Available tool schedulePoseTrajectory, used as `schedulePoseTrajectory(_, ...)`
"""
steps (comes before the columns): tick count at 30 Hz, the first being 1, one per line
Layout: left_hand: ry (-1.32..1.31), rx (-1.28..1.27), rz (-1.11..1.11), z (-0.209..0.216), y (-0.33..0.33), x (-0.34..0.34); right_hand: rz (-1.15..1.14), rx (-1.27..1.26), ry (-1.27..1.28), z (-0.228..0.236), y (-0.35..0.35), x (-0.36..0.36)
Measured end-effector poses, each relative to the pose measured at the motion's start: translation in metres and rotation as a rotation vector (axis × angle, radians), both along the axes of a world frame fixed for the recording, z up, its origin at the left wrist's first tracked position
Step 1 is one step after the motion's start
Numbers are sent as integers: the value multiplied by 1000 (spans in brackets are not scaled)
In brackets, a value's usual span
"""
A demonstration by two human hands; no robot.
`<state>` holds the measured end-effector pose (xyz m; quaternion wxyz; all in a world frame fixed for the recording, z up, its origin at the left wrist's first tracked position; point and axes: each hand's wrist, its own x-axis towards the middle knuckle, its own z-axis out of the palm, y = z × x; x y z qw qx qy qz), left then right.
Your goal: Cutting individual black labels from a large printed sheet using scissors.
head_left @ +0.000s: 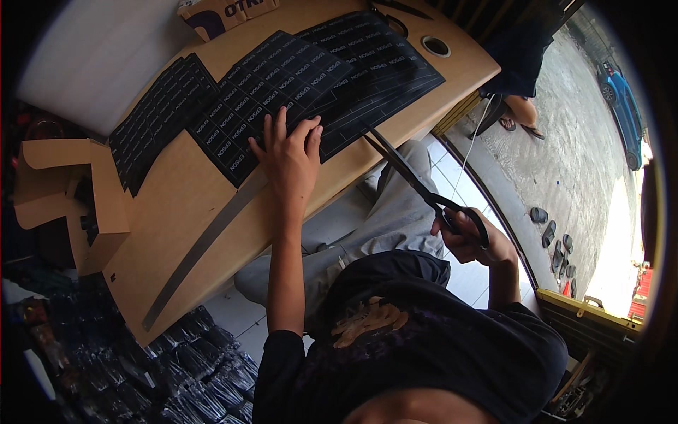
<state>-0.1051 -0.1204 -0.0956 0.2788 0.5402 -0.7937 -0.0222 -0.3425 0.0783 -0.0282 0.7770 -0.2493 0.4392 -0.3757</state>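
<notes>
My left hand (291, 159) lies on a black printed sheet (233, 131) with its fingers spread, pressing it to the table. My right hand (477, 244) grips the looped handles of large black scissors (402, 169). Their blades are slightly parted, and the tips reach the near edge of a wide black sheet (385, 92) to the right of my left hand. These sheets overlap and carry white lettering and thin grid lines. Further left lies a separate stack of black printed sheets (166, 113). A long dark grey strip (201, 258) runs along the table near my left forearm.
The light wooden table (159, 226) has an open cardboard box (109, 212) at its left and another box (226, 15) at the back. A black ring (436, 46) sits near the far right corner. Plastic-wrapped dark packets (191, 374) cover the floor lower left. Another person's legs (521, 112) show at right.
</notes>
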Motion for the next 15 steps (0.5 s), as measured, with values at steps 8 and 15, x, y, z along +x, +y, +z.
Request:
schedulePoseTrajectory(8,40,15,-52,8,-22,-8,-2,-11,32,-2,-1,3)
schedulePoseTrajectory(15,-30,208,-209,16,-61,-12,37,-56,27,1,-3,2)
